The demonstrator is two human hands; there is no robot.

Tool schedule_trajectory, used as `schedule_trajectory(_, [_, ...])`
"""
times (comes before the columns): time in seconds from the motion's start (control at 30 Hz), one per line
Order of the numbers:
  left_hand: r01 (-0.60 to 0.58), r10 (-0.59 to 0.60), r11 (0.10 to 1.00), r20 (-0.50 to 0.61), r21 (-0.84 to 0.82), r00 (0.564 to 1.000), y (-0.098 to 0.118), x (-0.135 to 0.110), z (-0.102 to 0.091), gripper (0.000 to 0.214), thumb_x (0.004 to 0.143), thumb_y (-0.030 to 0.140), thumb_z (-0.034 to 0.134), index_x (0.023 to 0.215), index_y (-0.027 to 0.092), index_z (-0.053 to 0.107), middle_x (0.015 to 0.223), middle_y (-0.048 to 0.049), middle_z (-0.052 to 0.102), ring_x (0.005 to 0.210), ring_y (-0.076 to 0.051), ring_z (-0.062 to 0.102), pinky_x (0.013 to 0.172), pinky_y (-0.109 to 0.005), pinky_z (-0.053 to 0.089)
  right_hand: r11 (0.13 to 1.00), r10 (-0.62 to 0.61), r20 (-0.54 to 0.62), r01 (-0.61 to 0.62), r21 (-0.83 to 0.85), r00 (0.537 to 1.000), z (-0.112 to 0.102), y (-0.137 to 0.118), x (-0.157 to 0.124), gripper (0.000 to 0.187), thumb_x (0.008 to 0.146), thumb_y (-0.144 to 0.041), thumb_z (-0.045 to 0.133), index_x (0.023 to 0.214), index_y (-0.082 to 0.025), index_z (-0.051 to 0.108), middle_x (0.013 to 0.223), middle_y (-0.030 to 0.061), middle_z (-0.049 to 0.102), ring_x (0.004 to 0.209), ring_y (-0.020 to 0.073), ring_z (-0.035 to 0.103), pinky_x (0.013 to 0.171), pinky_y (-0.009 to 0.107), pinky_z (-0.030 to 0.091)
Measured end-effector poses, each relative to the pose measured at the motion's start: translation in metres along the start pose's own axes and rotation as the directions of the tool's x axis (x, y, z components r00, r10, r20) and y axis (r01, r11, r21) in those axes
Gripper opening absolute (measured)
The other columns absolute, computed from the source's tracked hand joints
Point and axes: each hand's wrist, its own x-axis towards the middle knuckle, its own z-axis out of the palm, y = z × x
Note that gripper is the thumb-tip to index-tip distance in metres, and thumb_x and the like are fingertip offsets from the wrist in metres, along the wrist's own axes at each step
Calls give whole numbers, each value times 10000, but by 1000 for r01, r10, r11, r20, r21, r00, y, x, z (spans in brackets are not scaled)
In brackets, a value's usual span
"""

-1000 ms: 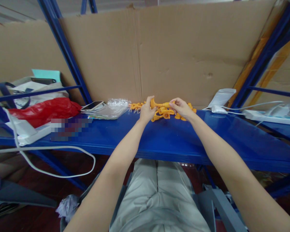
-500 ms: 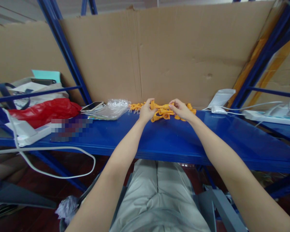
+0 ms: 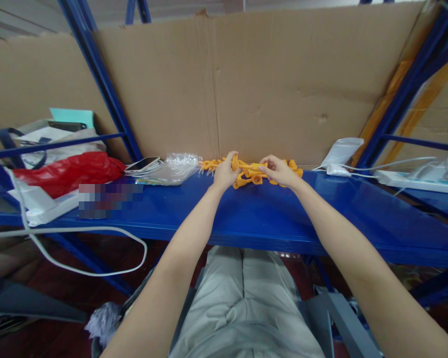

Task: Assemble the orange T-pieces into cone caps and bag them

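Observation:
A heap of orange plastic parts (image 3: 251, 174) lies at the back of the blue shelf (image 3: 246, 214), against the cardboard wall. My left hand (image 3: 224, 172) pinches the left end of one orange part, thumb up beside it. My right hand (image 3: 280, 170) grips the same part's right end with curled fingers. The part (image 3: 248, 165) spans the gap between both hands just above the heap. More orange pieces (image 3: 209, 163) lie to the left of my left hand.
Left on the shelf are a crumpled clear bag (image 3: 175, 168), a phone (image 3: 144, 163), a red bag (image 3: 67, 171) and a white cable (image 3: 78, 248) hanging off the edge. A white pouch (image 3: 341, 150), cables and a power strip (image 3: 418, 180) lie on the right. Blue rack posts (image 3: 100, 79) stand on either side.
The two hands have drawn slightly closer together on the orange part and lowered it a little toward the heap. Nothing else moved.

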Motion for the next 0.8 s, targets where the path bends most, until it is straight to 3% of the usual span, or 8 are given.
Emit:
schedule_trajectory(0.3, [-69,64,985,40,158,997,11,-13,-2,523,873,149,609,1380,235,513,1003,-48,727,943,-217,691,880,-312,498,990,22,14,-20,-138,1000,-3,5,-1,211,810,-369,696,865,-172,640,815,53,687,727,170,624,712,329,532])
schedule_trajectory(0.57, [-129,117,971,69,200,991,12,-14,-3,538,870,146,615,1388,248,515,1157,-75,717,1017,-225,686,925,-333,505,946,-9,96,40,-323,995,3,3,-4,183,876,-282,626,1023,-194,693,1074,115,736,972,249,689,889,443,529])
schedule_trajectory(0.8, [-142,132,959,56,246,990,15,-16,-3,543,859,150,630,1379,264,523,1154,-79,720,1037,-243,683,917,-350,515,845,86,80,-30,-534,993,8,-4,-4,253,900,-261,613,1140,-206,674,1165,126,724,1062,273,680,929,435,494])
